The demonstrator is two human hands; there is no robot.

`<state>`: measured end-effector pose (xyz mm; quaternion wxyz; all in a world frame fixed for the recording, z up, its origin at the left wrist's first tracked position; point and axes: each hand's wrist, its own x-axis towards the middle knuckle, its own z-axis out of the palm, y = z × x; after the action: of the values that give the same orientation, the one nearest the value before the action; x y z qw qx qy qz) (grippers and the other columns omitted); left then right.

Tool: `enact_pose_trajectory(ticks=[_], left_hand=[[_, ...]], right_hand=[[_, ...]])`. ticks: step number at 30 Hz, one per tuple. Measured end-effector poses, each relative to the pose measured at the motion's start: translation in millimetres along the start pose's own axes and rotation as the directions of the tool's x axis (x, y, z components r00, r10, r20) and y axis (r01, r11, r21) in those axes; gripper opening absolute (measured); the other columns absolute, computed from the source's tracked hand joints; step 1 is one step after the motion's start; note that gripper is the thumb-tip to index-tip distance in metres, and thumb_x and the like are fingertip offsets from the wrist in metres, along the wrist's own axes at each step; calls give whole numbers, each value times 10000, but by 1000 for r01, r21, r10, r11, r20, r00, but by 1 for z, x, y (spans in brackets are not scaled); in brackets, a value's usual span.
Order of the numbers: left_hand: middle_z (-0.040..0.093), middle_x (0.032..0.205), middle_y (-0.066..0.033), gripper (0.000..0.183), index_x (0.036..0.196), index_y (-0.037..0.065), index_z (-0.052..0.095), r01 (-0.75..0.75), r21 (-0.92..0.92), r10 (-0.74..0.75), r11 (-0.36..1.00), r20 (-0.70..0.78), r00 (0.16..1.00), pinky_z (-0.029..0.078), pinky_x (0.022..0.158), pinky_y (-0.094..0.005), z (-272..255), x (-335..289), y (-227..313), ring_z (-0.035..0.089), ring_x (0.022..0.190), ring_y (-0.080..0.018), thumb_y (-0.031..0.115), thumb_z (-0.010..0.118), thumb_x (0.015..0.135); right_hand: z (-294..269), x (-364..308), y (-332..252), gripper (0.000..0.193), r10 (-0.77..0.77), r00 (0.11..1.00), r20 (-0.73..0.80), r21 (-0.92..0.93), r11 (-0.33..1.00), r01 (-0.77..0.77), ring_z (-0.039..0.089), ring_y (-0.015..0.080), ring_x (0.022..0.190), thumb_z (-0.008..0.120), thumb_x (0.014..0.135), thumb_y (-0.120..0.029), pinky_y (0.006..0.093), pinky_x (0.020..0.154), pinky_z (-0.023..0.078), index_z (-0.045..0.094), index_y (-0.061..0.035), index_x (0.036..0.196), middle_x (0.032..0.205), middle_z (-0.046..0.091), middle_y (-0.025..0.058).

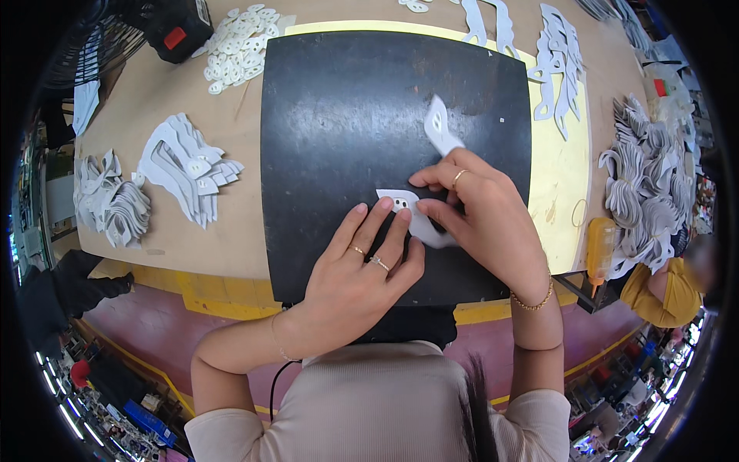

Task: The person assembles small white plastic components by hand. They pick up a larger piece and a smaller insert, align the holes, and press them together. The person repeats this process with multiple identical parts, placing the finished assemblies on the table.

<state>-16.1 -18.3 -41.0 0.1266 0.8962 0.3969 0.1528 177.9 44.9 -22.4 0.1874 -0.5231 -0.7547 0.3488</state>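
Observation:
A white curved cut-out piece [426, 229] lies on the black board in front of me, with a small white patch with two dark holes [401, 204] at its upper end. My left hand [362, 266] rests on it from the left, fingers stretched and spread, fingertips pressing at the patch. From the right, my right hand [481, 212] bends over the piece; its thumb touches the edge, the forefinger tip stands apart above, and no object shows between them. Its other fingers are curled and partly hidden. Just beyond this hand lies a second white piece [437, 123] with a patch, its lower end covered.
The black board [339, 115] lies on yellow sheets [573, 192] over a brown-covered table. Left are stacked white pieces [185, 165], a pile of small patches [242, 46] and a fan [100, 38]. Right are more pieces [558, 61], bundles [647, 185], a yellow bottle [600, 246] and another person's yellow sleeve [670, 292].

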Motion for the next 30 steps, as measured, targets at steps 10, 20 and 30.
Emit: enact_pose_trajectory(ticks=[10, 20, 30], left_hand=[[566, 1300, -209, 231, 1035, 41, 646, 4, 50, -3, 999, -10, 1000, 445, 1045, -475, 9, -3, 6, 558, 1230, -393, 91, 659, 809], [593, 1202, -248, 196, 992, 6, 621, -46, 98, 49, 994, -28, 998, 440, 1057, -467, 12, -1, 3, 568, 1208, -412, 127, 586, 841], [609, 1203, -201, 198, 977, 26, 639, -25, 131, 30, 991, -36, 999, 456, 1031, -447, 13, 2, 6, 571, 1205, -404, 160, 595, 839]], right_hand=[[-5, 16, 9, 182, -97, 991, 89, -159, 981, 110, 537, 250, 961, 784, 707, -73, 364, 870, 367, 693, -69, 864, 969, 549, 49], [-4, 15, 8, 98, -9, 993, 117, -159, 987, 28, 497, 224, 967, 774, 736, -117, 380, 871, 311, 698, -61, 766, 985, 505, 34], [-1, 17, 8, 139, 12, 995, 97, -169, 986, 5, 468, 216, 916, 804, 680, -123, 348, 835, 301, 699, -67, 752, 939, 482, 6]])
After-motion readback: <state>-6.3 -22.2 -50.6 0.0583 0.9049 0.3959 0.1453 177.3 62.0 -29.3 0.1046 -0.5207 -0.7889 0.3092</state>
